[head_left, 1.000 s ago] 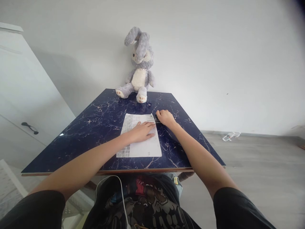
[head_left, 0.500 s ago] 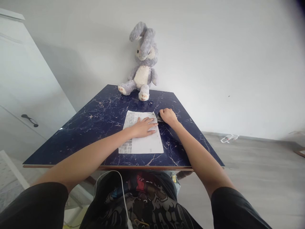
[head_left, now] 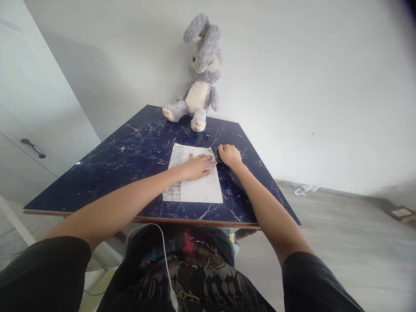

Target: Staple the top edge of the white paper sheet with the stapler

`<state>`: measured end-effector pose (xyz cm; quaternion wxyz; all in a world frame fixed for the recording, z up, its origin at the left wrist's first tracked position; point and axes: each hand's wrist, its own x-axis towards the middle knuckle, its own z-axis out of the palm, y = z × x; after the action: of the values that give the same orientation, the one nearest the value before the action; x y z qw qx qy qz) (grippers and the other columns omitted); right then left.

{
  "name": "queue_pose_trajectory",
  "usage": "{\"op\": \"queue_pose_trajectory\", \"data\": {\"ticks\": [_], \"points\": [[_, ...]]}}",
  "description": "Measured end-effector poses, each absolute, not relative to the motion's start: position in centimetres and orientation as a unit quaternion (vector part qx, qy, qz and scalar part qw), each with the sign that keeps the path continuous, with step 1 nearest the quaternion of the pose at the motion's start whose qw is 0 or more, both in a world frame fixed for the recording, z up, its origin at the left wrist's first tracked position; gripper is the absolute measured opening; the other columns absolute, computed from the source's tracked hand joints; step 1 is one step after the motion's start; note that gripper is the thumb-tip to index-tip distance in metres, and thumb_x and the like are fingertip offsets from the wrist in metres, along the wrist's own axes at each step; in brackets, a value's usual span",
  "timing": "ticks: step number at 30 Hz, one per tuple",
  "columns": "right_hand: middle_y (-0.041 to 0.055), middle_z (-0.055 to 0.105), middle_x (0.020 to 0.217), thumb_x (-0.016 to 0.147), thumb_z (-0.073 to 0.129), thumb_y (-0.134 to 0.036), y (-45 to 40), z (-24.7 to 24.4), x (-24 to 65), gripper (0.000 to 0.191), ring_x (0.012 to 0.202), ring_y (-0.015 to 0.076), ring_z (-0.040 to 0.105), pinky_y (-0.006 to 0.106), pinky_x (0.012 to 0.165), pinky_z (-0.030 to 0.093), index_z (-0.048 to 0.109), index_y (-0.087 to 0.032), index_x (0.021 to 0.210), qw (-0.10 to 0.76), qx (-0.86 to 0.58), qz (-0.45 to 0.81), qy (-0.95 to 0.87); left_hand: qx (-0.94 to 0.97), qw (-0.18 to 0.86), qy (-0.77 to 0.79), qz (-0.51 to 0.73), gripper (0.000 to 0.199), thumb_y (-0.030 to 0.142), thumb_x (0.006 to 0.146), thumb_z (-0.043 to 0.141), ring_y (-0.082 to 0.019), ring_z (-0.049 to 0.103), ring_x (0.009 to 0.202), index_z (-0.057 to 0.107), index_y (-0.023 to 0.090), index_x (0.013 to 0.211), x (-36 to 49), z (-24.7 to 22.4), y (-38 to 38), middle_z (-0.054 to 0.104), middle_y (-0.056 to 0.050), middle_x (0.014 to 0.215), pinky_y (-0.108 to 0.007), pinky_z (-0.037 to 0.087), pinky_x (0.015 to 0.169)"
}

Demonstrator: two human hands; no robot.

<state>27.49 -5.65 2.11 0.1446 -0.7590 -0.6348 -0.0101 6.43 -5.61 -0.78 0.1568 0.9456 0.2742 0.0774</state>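
A sheet of paper [head_left: 198, 190], printed on its left side and white elsewhere, lies on the dark blue marbled table [head_left: 130, 169]. My left hand [head_left: 197, 167] rests flat on it, fingers spread toward the paper's right edge. Just past that edge, my right hand [head_left: 230, 155] is closed over a small black stapler [head_left: 218, 157] with shiny metal parts. Most of the stapler is hidden under the fingers, so its jaw is hard to make out. It sits right at the paper's upper right edge.
A grey plush rabbit [head_left: 199, 86] sits at the table's back, against the wall. On the left stands a white cabinet [head_left: 42, 99] with a dark handle. A white cable [head_left: 165, 251] hangs over my shirt. Clear plastic packaging [head_left: 306, 190] and a cardboard piece [head_left: 401, 213] lie on the floor.
The view has tilted and shifted slightly, so the scene sits a little higher. Both hands keep their places on the paper and the stapler.
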Motion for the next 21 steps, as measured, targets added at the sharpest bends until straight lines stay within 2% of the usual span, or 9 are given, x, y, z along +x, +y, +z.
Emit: {"op": "queue_pose_trajectory", "data": {"ticks": [5, 21], "points": [[0.018, 0.077, 0.115, 0.11, 0.03, -0.037, -5.6, 2.0, 27.3, 0.054, 0.111, 0.0297, 0.071, 0.032, 0.094, 0.05, 0.079, -0.015, 0.104, 0.159, -0.765, -0.036, -0.623, 0.947, 0.151, 0.283, 0.025, 0.061, 0.05, 0.109, 0.033, -0.04, 0.008, 0.164, 0.034, 0.032, 0.167, 6.5, -0.3, -6.8, 0.011, -0.008, 0.179, -0.08, 0.011, 0.121], [0.0204, 0.077, 0.117, 0.11, 0.028, -0.038, -5.6, 2.3, 26.9, 0.056, 0.113, 0.0307, 0.071, 0.034, 0.094, 0.051, 0.079, -0.014, 0.107, 0.14, -0.773, -0.034, -0.618, 0.947, 0.148, 0.28, 0.048, 0.057, 0.047, 0.108, 0.038, -0.042, 0.015, 0.162, 0.044, 0.032, 0.163, 6.5, 0.0, -7.6, 0.018, -0.009, 0.178, -0.08, 0.012, 0.121]]}}
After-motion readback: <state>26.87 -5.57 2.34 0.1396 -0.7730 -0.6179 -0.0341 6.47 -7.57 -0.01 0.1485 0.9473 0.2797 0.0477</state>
